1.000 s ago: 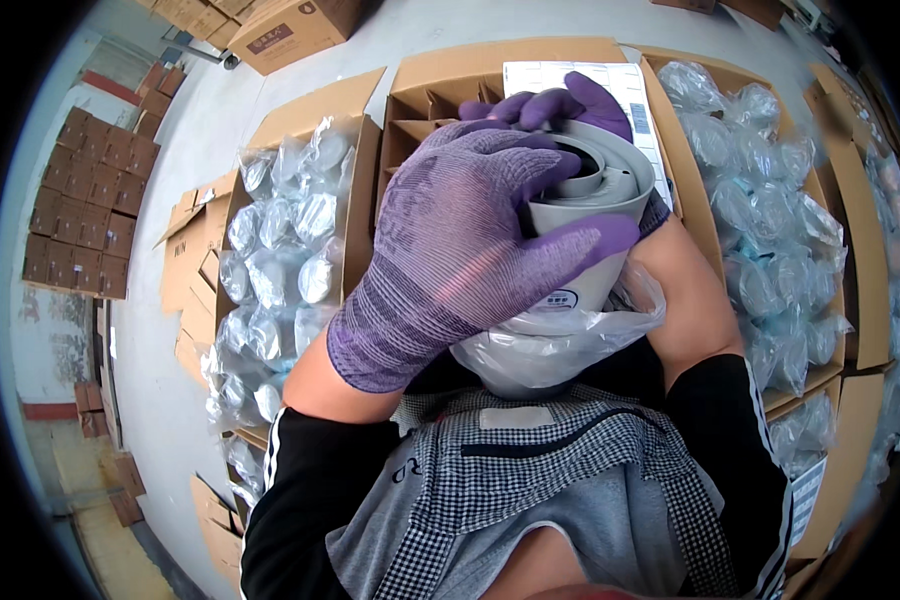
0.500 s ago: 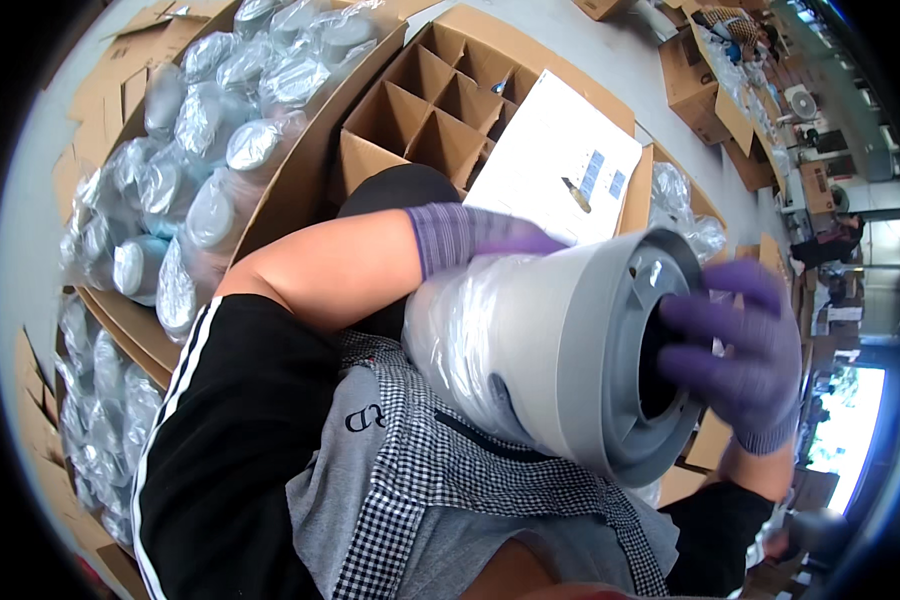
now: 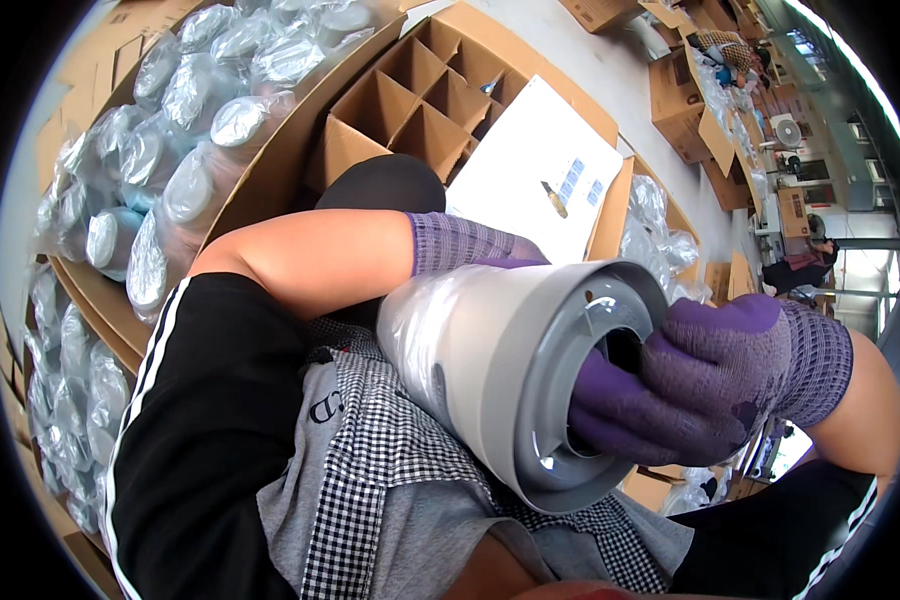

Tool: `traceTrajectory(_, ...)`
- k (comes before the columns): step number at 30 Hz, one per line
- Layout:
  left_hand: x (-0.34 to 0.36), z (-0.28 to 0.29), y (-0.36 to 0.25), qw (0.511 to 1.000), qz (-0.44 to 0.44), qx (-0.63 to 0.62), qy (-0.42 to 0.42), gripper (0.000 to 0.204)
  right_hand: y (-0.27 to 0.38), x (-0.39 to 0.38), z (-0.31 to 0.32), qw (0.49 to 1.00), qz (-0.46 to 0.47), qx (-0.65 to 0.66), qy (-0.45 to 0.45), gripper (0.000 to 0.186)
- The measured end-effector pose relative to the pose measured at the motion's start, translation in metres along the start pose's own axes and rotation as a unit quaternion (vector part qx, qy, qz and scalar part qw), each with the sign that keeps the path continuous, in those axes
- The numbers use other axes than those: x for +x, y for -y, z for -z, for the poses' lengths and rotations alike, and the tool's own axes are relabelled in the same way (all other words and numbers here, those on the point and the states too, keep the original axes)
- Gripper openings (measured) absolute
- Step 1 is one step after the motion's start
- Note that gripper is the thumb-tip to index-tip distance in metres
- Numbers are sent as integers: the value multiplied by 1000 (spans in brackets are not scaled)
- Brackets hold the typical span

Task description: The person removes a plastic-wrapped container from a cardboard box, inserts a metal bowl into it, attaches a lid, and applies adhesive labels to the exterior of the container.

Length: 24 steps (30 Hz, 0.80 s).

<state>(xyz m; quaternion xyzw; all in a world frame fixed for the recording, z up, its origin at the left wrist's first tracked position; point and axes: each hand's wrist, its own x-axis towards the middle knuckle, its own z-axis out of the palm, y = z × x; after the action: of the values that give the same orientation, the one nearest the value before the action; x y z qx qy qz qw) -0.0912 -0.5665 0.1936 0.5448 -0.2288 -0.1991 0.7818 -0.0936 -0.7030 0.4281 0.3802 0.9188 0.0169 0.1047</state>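
A white cylindrical housing [image 3: 500,345] with a grey ringed end lies tilted across my lap, that end turned to the right. Clear plastic wrap [image 3: 425,320] covers its other end. My left hand [image 3: 480,245], in a purple knit glove, holds the housing from the far side; its fingers are mostly hidden behind it. My right hand [image 3: 705,375], gloved alike, reaches into the round opening of the grey ring [image 3: 545,400]. Its fingers are bent and close together, with the tips out of sight inside, so what they grip is hidden.
At left stands a large carton [image 3: 270,160] full of plastic-wrapped pale cylinders [image 3: 195,185]. Ahead is a box with cardboard dividers [image 3: 400,95], a white printed sheet [image 3: 540,165] lying over its right part. More wrapped pieces [image 3: 655,225] and cartons [image 3: 680,95] are to the right.
My right hand has moved from spread fingers at the opening's edge to deeper inside, fingers together. The housing has shifted slightly down and left, its ringed end turned more toward me.
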Motion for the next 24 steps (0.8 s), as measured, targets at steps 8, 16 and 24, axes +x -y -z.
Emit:
traceTrajectory(8,-5,21,-10,999,23,-9,-33,77,-10,-1,-24,845,-498,167,101,22)
traceTrajectory(16,-10,30,-28,983,-32,-125,-127,81,-42,-35,-54,745,-565,351,-57,25)
traceTrajectory(24,-30,20,-111,866,-297,400,-47,73,-83,-140,-350,482,-833,266,64,46)
